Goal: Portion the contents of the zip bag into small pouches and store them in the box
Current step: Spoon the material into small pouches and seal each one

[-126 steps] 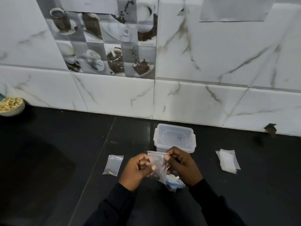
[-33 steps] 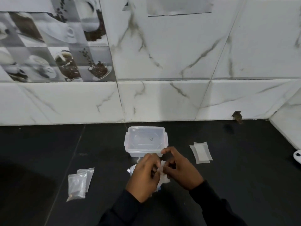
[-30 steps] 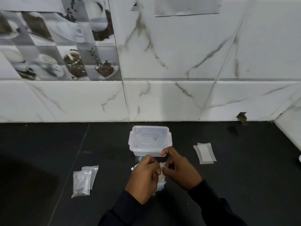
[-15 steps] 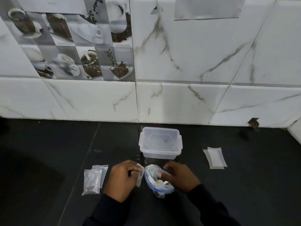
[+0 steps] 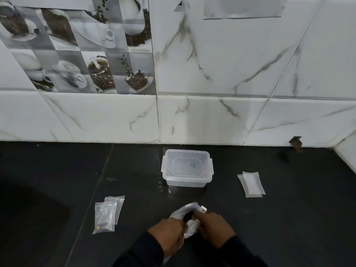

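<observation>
A crumpled clear zip bag [image 5: 189, 211] lies on the black counter near the front edge, between my two hands. My left hand [image 5: 169, 236] grips its left side, and a clear pouch hangs below that hand. My right hand [image 5: 212, 227] pinches the bag's mouth from the right. A clear plastic box [image 5: 187, 167] with its lid on stands behind the bag. Two filled small pouches [image 5: 107, 215] lie overlapped to the left.
A small stack of flat empty pouches [image 5: 251, 184] lies to the right of the box. The marble-tiled wall [image 5: 212, 116] runs along the back of the black counter [image 5: 57, 180]. A side wall closes the far right corner.
My hands have come closer together over the zip bag, and the bag now sits bunched between them. The camera view shifted slightly left and down.
</observation>
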The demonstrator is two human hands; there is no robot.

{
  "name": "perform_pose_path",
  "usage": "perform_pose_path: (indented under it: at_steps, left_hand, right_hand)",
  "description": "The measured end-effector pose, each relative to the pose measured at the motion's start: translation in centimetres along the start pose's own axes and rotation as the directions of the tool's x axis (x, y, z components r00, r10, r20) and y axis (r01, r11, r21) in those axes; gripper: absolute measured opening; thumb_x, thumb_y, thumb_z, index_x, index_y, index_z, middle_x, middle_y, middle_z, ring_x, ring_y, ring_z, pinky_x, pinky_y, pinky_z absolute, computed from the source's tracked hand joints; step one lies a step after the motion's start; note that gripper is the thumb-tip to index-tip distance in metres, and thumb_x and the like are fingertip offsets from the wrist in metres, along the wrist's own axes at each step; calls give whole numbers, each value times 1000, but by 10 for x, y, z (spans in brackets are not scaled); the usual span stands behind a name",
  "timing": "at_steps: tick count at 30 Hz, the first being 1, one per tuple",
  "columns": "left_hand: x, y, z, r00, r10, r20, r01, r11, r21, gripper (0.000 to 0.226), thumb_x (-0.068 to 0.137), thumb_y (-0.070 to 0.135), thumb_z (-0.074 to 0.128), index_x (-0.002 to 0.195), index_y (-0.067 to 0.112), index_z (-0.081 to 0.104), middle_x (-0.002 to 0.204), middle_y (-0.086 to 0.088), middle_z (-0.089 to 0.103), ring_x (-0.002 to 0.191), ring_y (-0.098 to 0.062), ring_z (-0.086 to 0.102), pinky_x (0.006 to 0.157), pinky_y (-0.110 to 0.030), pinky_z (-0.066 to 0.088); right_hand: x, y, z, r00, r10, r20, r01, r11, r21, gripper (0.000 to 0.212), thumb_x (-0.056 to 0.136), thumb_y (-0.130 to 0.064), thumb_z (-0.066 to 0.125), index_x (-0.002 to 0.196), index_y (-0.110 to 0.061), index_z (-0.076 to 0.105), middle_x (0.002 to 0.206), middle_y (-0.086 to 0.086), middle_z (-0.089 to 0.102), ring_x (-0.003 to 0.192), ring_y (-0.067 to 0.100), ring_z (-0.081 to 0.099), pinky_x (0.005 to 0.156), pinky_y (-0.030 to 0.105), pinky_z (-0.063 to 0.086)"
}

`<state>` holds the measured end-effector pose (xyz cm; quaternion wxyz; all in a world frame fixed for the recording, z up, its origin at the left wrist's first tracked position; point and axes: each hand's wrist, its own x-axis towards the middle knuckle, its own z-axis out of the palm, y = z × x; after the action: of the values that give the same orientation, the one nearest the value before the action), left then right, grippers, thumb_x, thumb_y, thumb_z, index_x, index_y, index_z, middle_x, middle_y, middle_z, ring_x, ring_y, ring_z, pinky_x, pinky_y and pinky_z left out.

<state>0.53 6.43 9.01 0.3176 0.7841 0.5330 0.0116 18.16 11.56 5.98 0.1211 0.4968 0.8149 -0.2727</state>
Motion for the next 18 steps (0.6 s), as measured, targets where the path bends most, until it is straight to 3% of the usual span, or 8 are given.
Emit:
perform_pose_path:
  at_steps: [1,3,6,11,13,16,18]
  left_hand:
    - [5,-1,7,998,-52,21,51,998,47,53,88,21,57,108,70,49,105,6,67,93,-9,64,87,-17,47]
    - [10,6,11,988,-144,58,138,985,106,43,91,17,55,132,32,52,123,-8,64,105,-22,62,92,-27,46]
    - [10,20,5,991,-95,97,65,961,268,48,97,11,51,143,5,40,138,-12,51,125,-27,51,106,-28,36]
    - [0,9,23,967,-253,29,228,912,342,32,93,9,51,124,4,55,121,-20,60,109,-39,60,89,-44,50]
    - [0,10,21,977,-213,-13,206,929,307,34,93,9,49,127,5,54,125,-17,58,113,-36,58,93,-42,48]
    - [3,6,18,991,-117,-64,127,976,178,41,95,10,47,136,10,50,140,-7,50,127,-24,50,105,-30,38]
    - [4,3,15,992,-98,-75,110,976,187,40,96,10,48,136,11,52,144,-3,47,130,-23,47,107,-31,36]
  right_hand:
    - [-3,3,0,1000,11,9,-12,1000,19,33,92,-37,49,125,-35,50,122,6,66,112,27,63,92,33,47]
    - [-9,8,0,999,39,-13,-38,995,91,38,85,-47,47,121,-38,51,115,3,69,106,24,65,90,32,50]
    - [-11,12,-7,989,116,-89,-99,980,175,35,90,-47,43,121,-37,52,111,5,70,103,25,66,87,33,49]
    - [-2,13,-12,981,156,-116,-142,983,119,23,96,-34,51,117,-25,55,126,6,56,112,26,62,94,35,48]
    - [2,14,-14,982,160,-99,-154,986,62,23,96,-31,56,117,-20,57,131,7,48,111,26,62,96,33,49]
    - [4,17,-23,992,127,-23,-128,992,-11,23,90,-27,64,111,-17,62,126,6,59,112,25,62,96,34,50]
    - [4,21,-26,996,91,13,-91,996,-19,23,87,-27,69,109,-19,64,124,5,61,113,23,61,96,32,49]
